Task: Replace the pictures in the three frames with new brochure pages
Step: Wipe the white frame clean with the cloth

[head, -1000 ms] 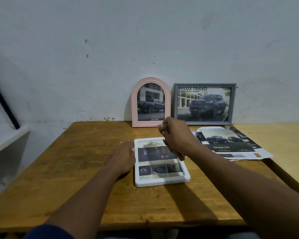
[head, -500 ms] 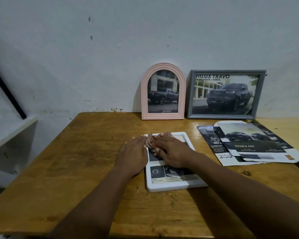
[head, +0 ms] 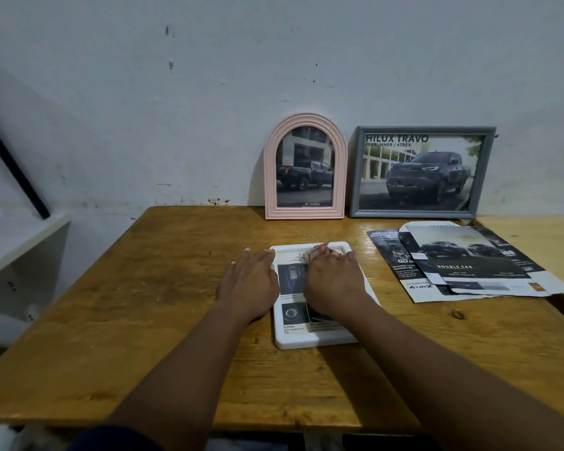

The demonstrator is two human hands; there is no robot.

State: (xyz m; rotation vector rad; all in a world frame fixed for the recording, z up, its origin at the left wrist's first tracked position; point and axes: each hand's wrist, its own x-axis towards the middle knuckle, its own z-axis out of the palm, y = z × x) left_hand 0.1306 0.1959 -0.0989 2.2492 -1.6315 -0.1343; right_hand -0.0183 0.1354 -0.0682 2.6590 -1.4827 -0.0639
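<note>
grey frame (head: 422,172): "HILUX TRAVO PRERUNNER / 4TREX" | pink frame (head: 305,167): "TOYOTA" | loose brochure page (head: 463,265): seemingly "DOUBLE CAB"

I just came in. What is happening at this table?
A person works on a white frame lying flat on the wooden table. The left hand rests open beside its left edge; the right hand holds a crumpled wad on its front. A pink arched frame and a grey frame stand against the wall, both showing trucks. Loose brochure pages lie to the right.
</note>
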